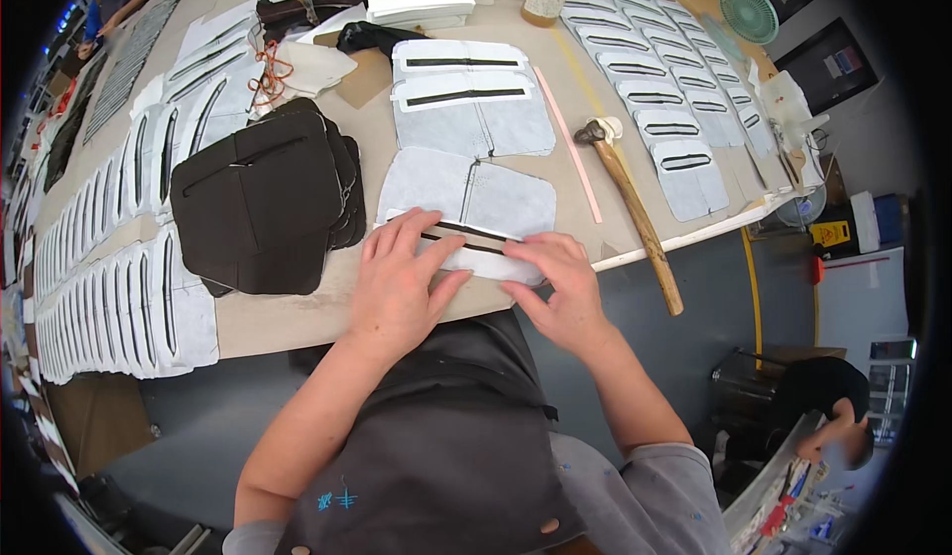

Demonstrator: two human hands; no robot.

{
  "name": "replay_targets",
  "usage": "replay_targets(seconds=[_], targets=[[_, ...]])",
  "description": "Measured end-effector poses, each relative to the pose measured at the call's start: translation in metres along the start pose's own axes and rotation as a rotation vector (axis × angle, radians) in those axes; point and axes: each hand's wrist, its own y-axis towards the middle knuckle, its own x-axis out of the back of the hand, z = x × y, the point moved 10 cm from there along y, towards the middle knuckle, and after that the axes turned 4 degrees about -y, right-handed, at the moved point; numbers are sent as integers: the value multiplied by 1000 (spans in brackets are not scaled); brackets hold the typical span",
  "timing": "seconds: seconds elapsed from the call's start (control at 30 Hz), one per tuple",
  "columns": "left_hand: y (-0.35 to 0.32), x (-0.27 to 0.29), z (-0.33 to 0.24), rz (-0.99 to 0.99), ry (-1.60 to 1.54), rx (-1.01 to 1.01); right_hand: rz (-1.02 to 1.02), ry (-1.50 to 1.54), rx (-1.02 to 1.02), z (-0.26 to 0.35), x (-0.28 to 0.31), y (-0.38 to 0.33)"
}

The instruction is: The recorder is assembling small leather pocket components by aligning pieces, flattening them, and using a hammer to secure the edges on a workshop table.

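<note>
Left hand (397, 282) lies flat, fingers spread and released, pressing the near end of a white panel with a dark slot (466, 243) at the workbench (297, 317) edge, about 6 o'clock. Right hand (557, 287) is also flat and unclenched on the panel's right end, fingertips at the slot. Stack of dark brown panels (260, 198) at 9 o'clock, just beside. Wooden-handled hammer (635, 208) at 3 o'clock, near. Two more white panels (471, 94) at 12 o'clock.

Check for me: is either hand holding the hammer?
No: the hammer lies untouched on the table, while the left hand and right hand press on a white panel.
</note>
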Motion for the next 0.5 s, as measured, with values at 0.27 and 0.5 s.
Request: replay_targets(seconds=[0.27, 0.5], targets=[[-11, 13, -8, -1, 21, -110, -125, 43, 45, -11, -11, -21], [-28, -13, -24, 153, -187, -205, -108, -12, 104, -8, 12, -39]])
